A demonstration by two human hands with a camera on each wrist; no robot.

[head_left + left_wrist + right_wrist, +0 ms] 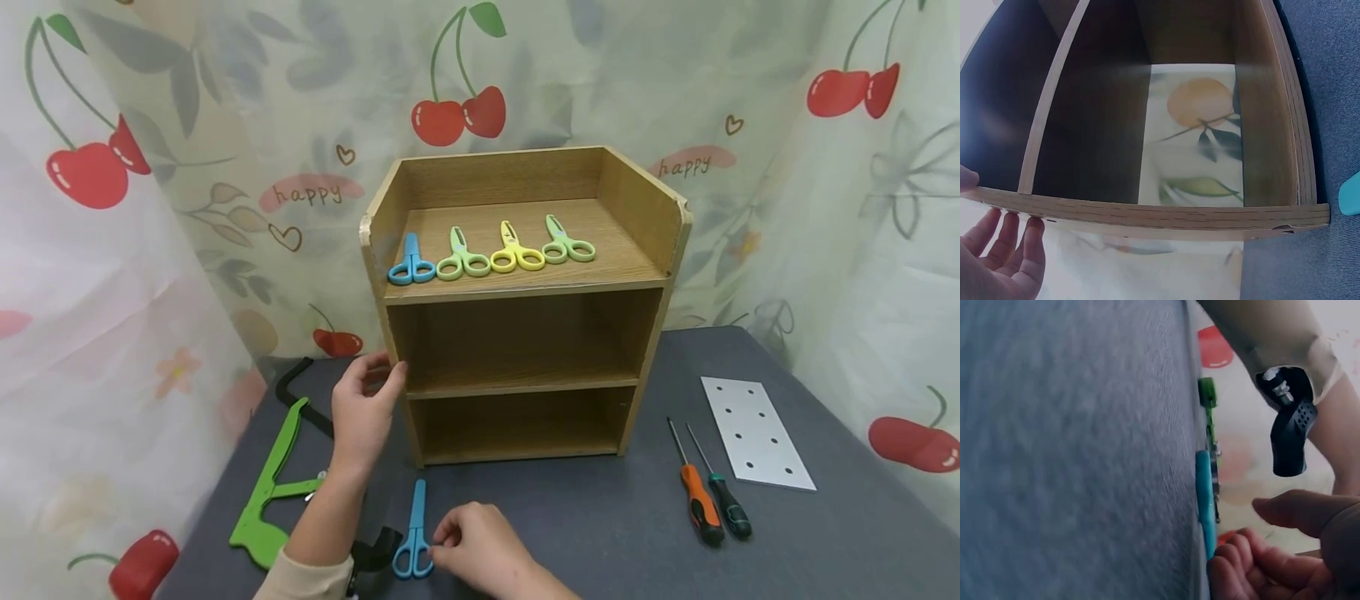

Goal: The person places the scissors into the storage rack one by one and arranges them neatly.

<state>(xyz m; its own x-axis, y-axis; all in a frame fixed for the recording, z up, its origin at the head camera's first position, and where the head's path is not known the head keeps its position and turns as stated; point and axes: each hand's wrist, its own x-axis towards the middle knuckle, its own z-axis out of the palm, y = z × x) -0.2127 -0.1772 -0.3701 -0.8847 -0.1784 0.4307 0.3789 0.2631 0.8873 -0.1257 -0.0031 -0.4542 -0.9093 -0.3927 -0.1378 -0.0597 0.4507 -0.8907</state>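
My left hand (363,408) holds the left side panel of a small wooden shelf (517,387). In the left wrist view, the thumb lies at the inner side of the panel edge and the fingers (1034,247) touch its outer face. A pair of blue scissors (414,533) lies on the table before the shelf, blades pointing away. Right beside their handles is my right hand (480,546), fingers loosely curled. From the right wrist, its thumb (1291,509) stands apart from the fingers, with nothing seen between them; whether the fingertips touch the scissors is hard to tell.
On the shelf top sit blue scissors (412,262), yellow scissors (516,250) and two green pairs. A green hacksaw-like tool (273,467) lies left, partly behind the left arm. Two screwdrivers (701,504) and a white perforated board (757,433) lie right on the grey table (600,533).
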